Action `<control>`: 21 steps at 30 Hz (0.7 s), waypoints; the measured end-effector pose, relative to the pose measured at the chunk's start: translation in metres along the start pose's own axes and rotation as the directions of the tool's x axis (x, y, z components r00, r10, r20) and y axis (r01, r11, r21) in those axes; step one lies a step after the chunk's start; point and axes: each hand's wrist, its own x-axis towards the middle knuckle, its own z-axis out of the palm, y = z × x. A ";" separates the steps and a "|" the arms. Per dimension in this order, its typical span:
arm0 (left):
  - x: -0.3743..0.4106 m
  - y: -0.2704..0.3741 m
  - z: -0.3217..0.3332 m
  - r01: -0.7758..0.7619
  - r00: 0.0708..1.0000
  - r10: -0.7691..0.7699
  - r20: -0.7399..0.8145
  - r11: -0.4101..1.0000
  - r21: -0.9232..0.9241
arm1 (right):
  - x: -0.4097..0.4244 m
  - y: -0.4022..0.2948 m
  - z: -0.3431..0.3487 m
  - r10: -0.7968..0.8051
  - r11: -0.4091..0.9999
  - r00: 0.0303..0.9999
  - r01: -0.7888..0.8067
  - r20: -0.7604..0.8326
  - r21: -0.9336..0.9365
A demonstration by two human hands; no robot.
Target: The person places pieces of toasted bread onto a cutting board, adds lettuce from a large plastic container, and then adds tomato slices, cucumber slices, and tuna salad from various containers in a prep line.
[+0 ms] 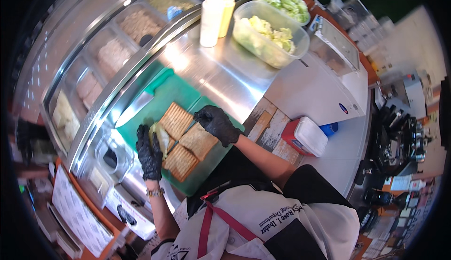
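My left hand [149,154], in a black glove, lies at the left side of the toast with its fingers extended. Its thumb side touches a pale lettuce leaf [161,138], which sticks out over a partly hidden toast slice. My right hand [216,123], also gloved, is curled over the right part of the group, fingertips together; whether they pinch anything is hidden. Grill-marked toast [176,121] lies at the top, a flatter browned slice [198,141] at the right, and another ridged slice [180,164] nearest me. All rest on a green cutting board [190,184].
A green-handled knife [139,103] lies along the board's far left. Beyond stand a white squeeze bottle [211,20], a yellow bottle [227,15] and a lettuce tub [269,34]. Filling trays [112,54] line the counter's far side. A red cooler [304,136] sits lower right.
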 end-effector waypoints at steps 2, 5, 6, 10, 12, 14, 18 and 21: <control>0.006 0.009 0.003 0.004 0.999 -0.009 -0.038 0.993 -0.116 | -0.002 0.007 -0.035 0.053 0.998 0.998 -0.054 -0.046 -0.041; 0.008 0.004 0.004 0.080 0.994 -0.093 -0.051 0.974 -0.210 | -0.002 0.020 -0.085 0.176 0.980 0.983 -0.169 -0.060 0.103; 0.009 0.002 0.004 0.103 0.992 -0.119 -0.047 0.961 -0.256 | 0.001 0.007 -0.108 0.305 0.942 0.952 -0.296 -0.031 0.159; 0.016 0.015 -0.001 0.218 0.959 -0.270 -0.084 0.896 -0.387 | 0.027 -0.006 -0.212 0.239 0.927 0.955 -0.171 -0.174 0.334; 0.018 0.020 -0.015 0.182 0.943 -0.282 -0.177 0.882 -0.435 | 0.051 -0.038 -0.260 0.293 0.898 0.948 -0.228 -0.122 0.376; 0.045 0.081 -0.012 0.011 0.924 -0.328 -0.197 0.537 -0.844 | 0.064 -0.045 -0.266 0.314 0.875 0.948 -0.311 0.051 0.370; 0.108 0.220 0.047 -0.167 0.930 -0.363 -0.052 -0.295 -0.941 | 0.080 -0.020 -0.206 0.057 0.998 0.822 -0.042 0.566 -0.040; 0.145 0.263 0.096 -0.037 0.975 -0.218 0.035 -0.317 -0.948 | 0.075 -0.009 -0.184 -0.166 0.986 0.864 0.134 0.475 0.101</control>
